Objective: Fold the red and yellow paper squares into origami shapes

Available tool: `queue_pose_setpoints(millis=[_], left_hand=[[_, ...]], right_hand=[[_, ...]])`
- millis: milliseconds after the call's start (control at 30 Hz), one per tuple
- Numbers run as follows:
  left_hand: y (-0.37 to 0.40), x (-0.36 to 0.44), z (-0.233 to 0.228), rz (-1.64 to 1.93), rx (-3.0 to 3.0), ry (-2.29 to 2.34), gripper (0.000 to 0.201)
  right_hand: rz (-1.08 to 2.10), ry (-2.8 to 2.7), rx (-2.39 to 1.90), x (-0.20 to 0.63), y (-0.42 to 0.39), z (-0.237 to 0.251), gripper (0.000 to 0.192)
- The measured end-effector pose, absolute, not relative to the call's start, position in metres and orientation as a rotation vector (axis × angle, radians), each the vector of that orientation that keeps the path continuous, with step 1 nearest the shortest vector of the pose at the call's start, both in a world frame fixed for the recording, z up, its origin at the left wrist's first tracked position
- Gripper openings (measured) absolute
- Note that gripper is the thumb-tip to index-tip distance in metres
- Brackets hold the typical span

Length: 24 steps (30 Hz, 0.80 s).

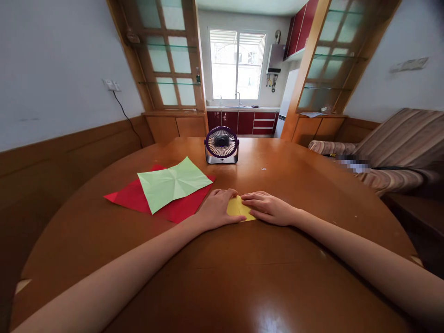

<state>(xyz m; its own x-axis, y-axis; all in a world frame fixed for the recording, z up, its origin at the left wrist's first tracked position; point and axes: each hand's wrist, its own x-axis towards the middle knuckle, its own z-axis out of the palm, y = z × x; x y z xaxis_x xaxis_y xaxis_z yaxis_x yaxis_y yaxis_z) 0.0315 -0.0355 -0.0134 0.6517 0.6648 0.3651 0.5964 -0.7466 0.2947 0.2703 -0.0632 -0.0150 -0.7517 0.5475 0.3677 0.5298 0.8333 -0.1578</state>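
A small folded yellow paper [237, 209] lies flat on the round wooden table [243, 277]. My left hand [217, 209] rests on its left part, fingers pressing down on the paper. My right hand [267, 208] lies palm down on its right part, fingertips pointing left across the paper. Both hands cover much of the paper, so its folded shape is mostly hidden. To the left lies a creased light green paper square [173, 182] on top of a red paper sheet [138, 196].
A small purple desk fan [221, 145] stands at the far middle of the table. A striped sofa [395, 148] is at the right. Wooden panelling and a wall cable [126, 115] are at the left; a kitchen lies behind.
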Motion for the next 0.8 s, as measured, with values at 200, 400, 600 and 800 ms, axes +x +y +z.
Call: queue_pose_setpoints(millis=[200, 400, 600, 800], left_hand=[[-0.0347, 0.0306, -0.0158, 0.683, 2.724, 1.034, 0.064], [-0.0333, 0.0287, -0.0155, 0.719, 2.606, 1.022, 0.088], [-0.0338, 0.0288, -0.0150, 0.724, 2.619, 1.008, 0.085], [-0.0342, 0.0291, -0.0159, 0.678, 2.686, 0.995, 0.081]], right_hand=[[0.046, -2.612, -0.791, 0.2702, -0.0623, -0.0154, 0.037], [0.069, -2.614, -0.802, 0.2697, -0.0630, -0.0151, 0.037], [0.083, -2.600, -0.802, 0.2695, -0.0635, -0.0150, 0.038], [0.058, -2.619, -0.800, 0.2700, -0.0630, -0.0147, 0.039]])
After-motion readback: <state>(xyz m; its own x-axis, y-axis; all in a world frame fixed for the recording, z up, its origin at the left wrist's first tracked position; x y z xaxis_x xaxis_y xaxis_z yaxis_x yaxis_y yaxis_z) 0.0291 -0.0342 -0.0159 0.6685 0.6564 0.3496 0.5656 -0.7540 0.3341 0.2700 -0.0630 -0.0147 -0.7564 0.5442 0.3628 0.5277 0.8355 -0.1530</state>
